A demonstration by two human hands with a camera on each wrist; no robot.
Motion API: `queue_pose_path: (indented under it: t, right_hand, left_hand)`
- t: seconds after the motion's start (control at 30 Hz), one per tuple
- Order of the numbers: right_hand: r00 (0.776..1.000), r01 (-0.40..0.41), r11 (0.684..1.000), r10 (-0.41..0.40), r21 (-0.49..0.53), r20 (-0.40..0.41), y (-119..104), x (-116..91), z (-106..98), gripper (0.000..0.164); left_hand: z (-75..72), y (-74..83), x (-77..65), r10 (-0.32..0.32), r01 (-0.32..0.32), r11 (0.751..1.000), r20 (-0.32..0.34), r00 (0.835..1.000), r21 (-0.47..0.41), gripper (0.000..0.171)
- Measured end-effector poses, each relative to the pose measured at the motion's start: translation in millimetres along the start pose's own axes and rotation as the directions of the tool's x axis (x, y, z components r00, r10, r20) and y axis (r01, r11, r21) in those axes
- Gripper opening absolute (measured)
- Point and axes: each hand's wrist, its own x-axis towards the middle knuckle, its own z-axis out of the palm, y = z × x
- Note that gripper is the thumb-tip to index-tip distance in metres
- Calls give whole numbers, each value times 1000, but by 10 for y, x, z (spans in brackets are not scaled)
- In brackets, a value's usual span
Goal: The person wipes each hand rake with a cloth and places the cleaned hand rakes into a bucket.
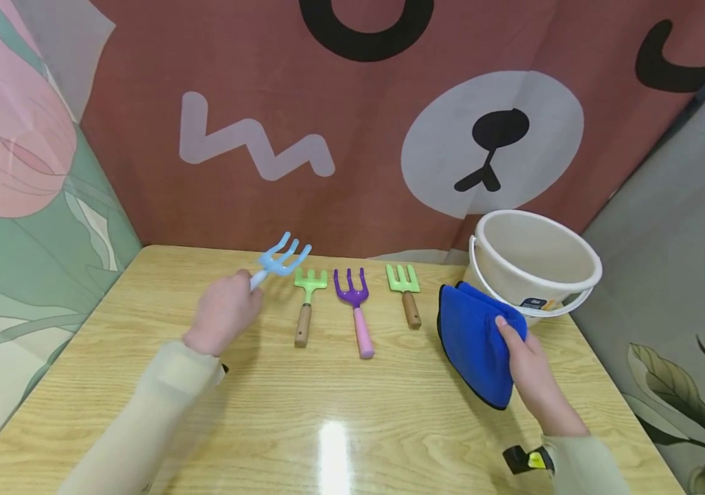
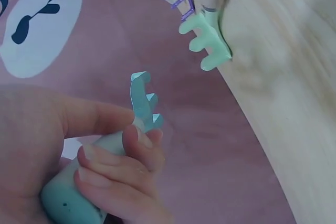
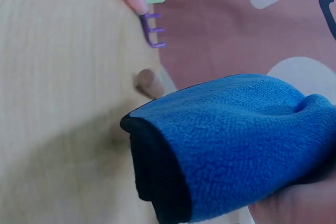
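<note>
My left hand [image 1: 224, 313] grips a light blue toy garden fork [image 1: 278, 260] by its handle, tines up and tilted right above the table. In the left wrist view the fingers curl round the pale handle [image 2: 73, 195]. My right hand [image 1: 538, 371] pinches a folded blue cloth [image 1: 479, 340] with black edging, held in front of the bucket. On the table between the hands lie a green fork with a brown handle [image 1: 303, 323], a purple fork with a pink handle [image 1: 362, 330], and another green fork [image 1: 411, 308] near the cloth.
A white bucket [image 1: 495, 258] with a handle stands at the back right of the wooden table [image 1: 266, 426]. Behind the table hangs a brown cloth backdrop [image 1: 142, 137] with a bear face. Printed curtains border the left and right sides.
</note>
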Motion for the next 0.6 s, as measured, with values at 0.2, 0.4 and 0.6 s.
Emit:
queue_pose_path:
  t: [0.2,0.4,0.6]
  right_hand:
    - [999,-1,999,2,51,-34,-167,30,61,81]
    - [999,-41,983,46,178,-22,-321,57,167,82]
    - [1000,12,976,-11,216,-7,-465,105,275,76]
  left_hand:
    - [-10,93,-22,57,-58,998,-53,997,-6,14]
    - [-22,204,-36,73,-74,997,-31,997,-12,15]
    - [-26,333,-50,80,-80,997,-6,997,-7,16]
